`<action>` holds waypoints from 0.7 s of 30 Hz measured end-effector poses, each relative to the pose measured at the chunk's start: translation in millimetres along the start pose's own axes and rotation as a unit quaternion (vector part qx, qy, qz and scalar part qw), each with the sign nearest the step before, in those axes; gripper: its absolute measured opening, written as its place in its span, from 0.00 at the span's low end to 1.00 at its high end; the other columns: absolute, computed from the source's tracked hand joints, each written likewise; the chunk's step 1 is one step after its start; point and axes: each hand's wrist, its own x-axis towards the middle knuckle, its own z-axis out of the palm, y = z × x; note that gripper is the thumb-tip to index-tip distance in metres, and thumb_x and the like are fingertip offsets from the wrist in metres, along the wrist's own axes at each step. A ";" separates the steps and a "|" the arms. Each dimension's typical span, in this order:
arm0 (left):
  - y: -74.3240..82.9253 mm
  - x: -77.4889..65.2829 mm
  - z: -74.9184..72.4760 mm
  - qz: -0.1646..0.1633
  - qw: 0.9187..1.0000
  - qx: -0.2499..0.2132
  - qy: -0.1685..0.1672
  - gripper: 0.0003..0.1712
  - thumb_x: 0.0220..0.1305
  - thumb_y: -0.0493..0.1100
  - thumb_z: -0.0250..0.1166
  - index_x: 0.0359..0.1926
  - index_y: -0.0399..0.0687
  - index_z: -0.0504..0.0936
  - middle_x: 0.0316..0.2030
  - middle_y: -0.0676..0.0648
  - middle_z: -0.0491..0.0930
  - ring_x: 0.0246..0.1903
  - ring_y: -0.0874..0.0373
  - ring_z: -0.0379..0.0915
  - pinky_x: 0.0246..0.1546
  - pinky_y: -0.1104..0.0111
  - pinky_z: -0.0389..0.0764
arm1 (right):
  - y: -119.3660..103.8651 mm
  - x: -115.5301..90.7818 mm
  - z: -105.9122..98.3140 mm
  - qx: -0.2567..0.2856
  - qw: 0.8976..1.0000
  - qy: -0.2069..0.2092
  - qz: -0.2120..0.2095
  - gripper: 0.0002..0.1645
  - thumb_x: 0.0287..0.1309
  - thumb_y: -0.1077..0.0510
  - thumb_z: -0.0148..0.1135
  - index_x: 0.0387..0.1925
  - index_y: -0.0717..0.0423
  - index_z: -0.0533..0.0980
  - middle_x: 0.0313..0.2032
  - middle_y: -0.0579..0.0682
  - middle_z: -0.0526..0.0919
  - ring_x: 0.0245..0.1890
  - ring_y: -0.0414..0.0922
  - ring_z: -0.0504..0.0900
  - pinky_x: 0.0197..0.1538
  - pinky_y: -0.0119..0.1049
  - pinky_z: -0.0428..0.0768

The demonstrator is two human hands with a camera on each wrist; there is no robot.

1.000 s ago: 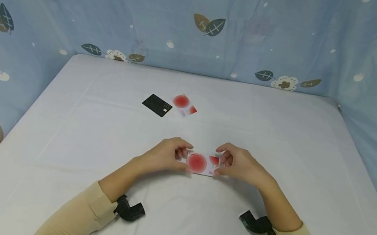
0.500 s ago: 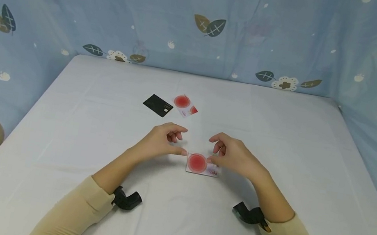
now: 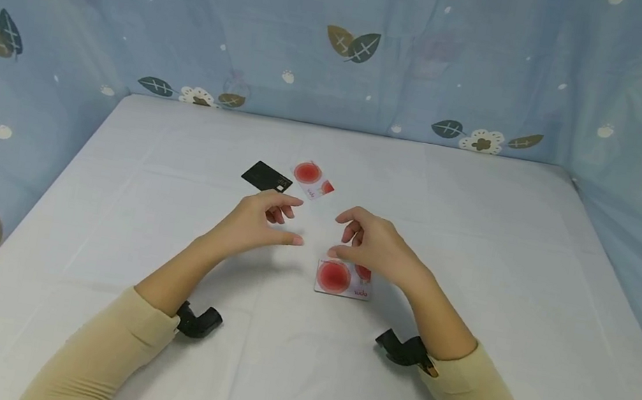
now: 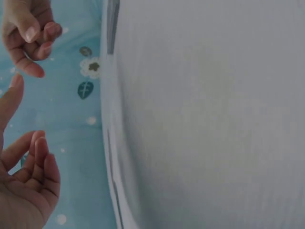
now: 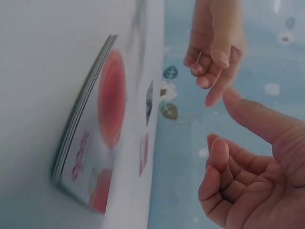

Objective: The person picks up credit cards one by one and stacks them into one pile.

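A neat stack of cards [image 3: 343, 280], its top card white with red circles, lies on the white tablecloth; the right wrist view shows several layered edges on the stack [image 5: 90, 129]. My right hand [image 3: 377, 245] hovers just beyond the stack, fingers loosely bent, holding nothing. To the left, my left hand [image 3: 250, 220] hangs in the air with thumb and forefinger spread apart, also holding nothing. Farther back lie a black card [image 3: 264, 175], partly covered by the left hand, and a single white card with red circles [image 3: 313, 181] beside it.
The white-covered table [image 3: 454, 201] runs back to a blue curtain [image 3: 299, 26] printed with leaves and flowers, which also hangs at both sides. Black wrist mounts [image 3: 199, 321] sit at the cuffs of the beige sleeves [image 3: 108, 348].
Both hands have let go of the ends of the card stack, risen, and moved forward and left toward the two loose cards. The stack stays in place.
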 end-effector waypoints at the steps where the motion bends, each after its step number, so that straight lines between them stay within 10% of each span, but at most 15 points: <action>1: -0.2 -0.1 -2.3 -0.001 1.000 0.004 0.002 0.39 0.46 0.51 0.76 0.59 0.45 0.75 0.44 0.41 0.77 0.42 0.47 0.72 0.43 0.62 0.73 | -2.1 1.9 1.3 -0.001 1.000 0.002 -0.001 0.32 0.50 0.54 0.71 0.55 0.58 0.70 0.36 0.51 0.77 0.32 0.45 0.74 0.33 0.35 0.75; 21: -17.3 5.2 -43.3 -0.013 0.998 0.063 0.024 0.39 0.47 0.51 0.75 0.61 0.44 0.73 0.45 0.40 0.76 0.42 0.48 0.71 0.44 0.60 0.72 | -29.0 42.0 21.8 0.027 0.998 0.057 0.004 0.33 0.50 0.51 0.71 0.55 0.57 0.70 0.34 0.50 0.77 0.30 0.44 0.74 0.33 0.32 0.73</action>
